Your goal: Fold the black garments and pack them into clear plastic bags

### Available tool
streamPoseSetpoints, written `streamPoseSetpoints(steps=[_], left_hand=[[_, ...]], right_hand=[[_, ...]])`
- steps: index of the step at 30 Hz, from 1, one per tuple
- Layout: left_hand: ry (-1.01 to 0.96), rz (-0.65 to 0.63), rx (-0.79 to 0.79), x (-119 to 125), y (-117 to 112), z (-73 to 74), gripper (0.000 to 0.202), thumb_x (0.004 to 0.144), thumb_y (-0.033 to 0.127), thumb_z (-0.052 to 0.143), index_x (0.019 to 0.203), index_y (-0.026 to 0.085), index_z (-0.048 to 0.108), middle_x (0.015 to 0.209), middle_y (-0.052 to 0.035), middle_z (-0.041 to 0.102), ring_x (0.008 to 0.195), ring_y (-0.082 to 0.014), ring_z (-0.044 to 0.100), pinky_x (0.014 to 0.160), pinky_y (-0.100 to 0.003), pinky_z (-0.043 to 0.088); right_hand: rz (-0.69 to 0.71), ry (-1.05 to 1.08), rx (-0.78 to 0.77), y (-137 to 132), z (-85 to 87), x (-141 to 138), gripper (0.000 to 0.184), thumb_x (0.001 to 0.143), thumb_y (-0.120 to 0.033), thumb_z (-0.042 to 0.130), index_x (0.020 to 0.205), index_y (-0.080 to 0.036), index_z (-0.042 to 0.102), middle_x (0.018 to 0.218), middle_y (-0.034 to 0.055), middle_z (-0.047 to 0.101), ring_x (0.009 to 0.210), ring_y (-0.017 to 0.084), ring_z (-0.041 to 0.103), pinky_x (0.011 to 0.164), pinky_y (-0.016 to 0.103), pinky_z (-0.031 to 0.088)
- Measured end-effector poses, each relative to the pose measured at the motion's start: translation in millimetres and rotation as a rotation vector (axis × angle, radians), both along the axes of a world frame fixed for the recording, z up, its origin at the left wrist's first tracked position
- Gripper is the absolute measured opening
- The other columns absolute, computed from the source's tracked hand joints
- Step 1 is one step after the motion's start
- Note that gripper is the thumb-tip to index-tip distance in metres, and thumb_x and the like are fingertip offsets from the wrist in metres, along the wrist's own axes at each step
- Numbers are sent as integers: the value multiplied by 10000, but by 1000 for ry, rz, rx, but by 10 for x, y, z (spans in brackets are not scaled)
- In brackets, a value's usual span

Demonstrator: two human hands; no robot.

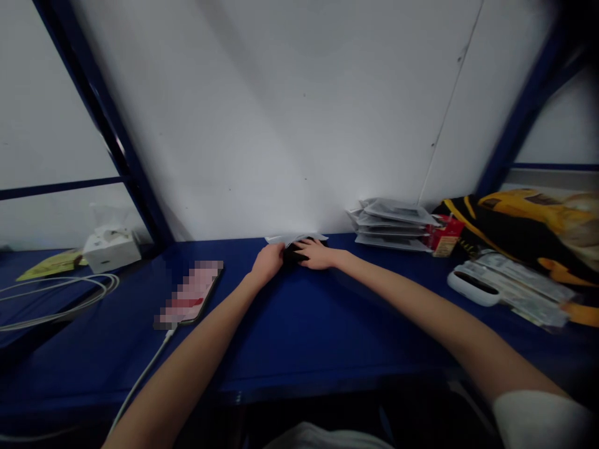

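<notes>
- left hand and right hand meet at the back of a blue desk, fingers lying low and close together over a dark bundle; whether they grip it or only press on it, the view cannot tell
- the dark bundle sits between the hands, mostly hidden by the fingers, its material unclear; the placing suggests it is being steadied against the desk
- a pale sheet shows just behind the dark bundle, near a white wall, and seems tucked under or against it
- to the right, a stack of flat plastic-sleeved packets lies neatly piled, apparently kept together for easy reach, beside a red packet
- farther right, a white case rests on a yellow-and-black bag's near side
- to the left, a blurred smartphone lies face up with a white charging cable at its lower end, likely placed there to charge
- a white tissue box stands in the far left corner, beside a coiled white cable
</notes>
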State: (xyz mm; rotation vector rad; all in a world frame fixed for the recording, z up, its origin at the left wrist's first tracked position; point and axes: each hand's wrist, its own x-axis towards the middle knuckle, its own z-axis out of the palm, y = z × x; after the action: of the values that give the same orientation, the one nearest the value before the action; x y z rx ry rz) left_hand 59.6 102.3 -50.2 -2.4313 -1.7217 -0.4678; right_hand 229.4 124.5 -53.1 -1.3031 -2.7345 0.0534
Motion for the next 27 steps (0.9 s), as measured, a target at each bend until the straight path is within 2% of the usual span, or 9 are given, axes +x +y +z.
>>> streamPoseSetpoints(steps=[3, 8, 11, 16, 20, 22, 24, 27], left_hand=[[19, -3, -2, 6, 0, -6, 231, 803, 130, 366, 895, 180, 571, 894, -76, 643, 852, -185, 590, 703, -250, 424], [42, 52, 11, 23, 24, -40, 233, 834, 174, 340, 944, 184, 545, 934, -83, 634, 861, -199, 590, 699, -271, 430], [46, 104, 31, 22, 47, -57, 255, 865, 215, 293, 951, 169, 529, 924, -100, 629, 843, -215, 592, 674, -287, 431], [48, 164, 56, 15, 48, -46, 261, 880, 249, 277, 967, 163, 507, 937, -110, 616, 848, -229, 585, 666, -302, 430], [38, 182, 85, 16, 36, -37, 249, 883, 259, 283, 986, 164, 488, 942, -113, 609, 848, -229, 582, 677, -315, 430], [33, 172, 93, 9, 45, -48, 245, 886, 255, 276, 987, 165, 480, 948, -117, 604, 851, -231, 581, 679, -322, 430], [31, 166, 88, -6, 65, -71, 241, 888, 250, 272, 985, 162, 475, 938, -119, 605, 846, -231, 583, 679, -322, 431], [33, 168, 79, -37, 103, -111, 244, 888, 227, 262, 989, 152, 472, 906, -117, 614, 825, -231, 591, 685, -322, 432]], right_hand=[[-78, -19, -39, 112, -13, 6, 486, 818, -359, 419, 1299, -299, 383, 1403, 86, 281, 1281, 342, 186, 989, 558, 146], [-211, 17, -101, 209, -16, -56, 501, 831, -364, 411, 1322, -313, 329, 1352, 63, 382, 1231, 283, 320, 983, 486, 237], [-309, 28, -89, 227, -21, -141, 501, 836, -375, 396, 1325, -295, 323, 1334, 87, 404, 1201, 296, 364, 953, 512, 265], [-492, 24, -81, 288, -39, -344, 480, 836, -346, 374, 1289, -191, 390, 1259, 185, 462, 1130, 361, 431, 875, 601, 286], [-616, 16, -86, 380, -45, -511, 473, 831, -296, 386, 1251, -82, 432, 1241, 260, 449, 1127, 412, 414, 832, 658, 269], [-631, 11, -74, 409, -56, -566, 477, 826, -269, 402, 1249, -51, 427, 1233, 287, 443, 1127, 433, 403, 806, 686, 257], [-593, 10, -34, 414, -78, -592, 453, 825, -234, 401, 1244, -64, 435, 1230, 277, 453, 1124, 425, 413, 805, 683, 262], [-421, 16, 63, 404, -120, -579, 411, 833, -192, 383, 1233, -134, 457, 1262, 198, 460, 1164, 334, 409, 915, 571, 275]])
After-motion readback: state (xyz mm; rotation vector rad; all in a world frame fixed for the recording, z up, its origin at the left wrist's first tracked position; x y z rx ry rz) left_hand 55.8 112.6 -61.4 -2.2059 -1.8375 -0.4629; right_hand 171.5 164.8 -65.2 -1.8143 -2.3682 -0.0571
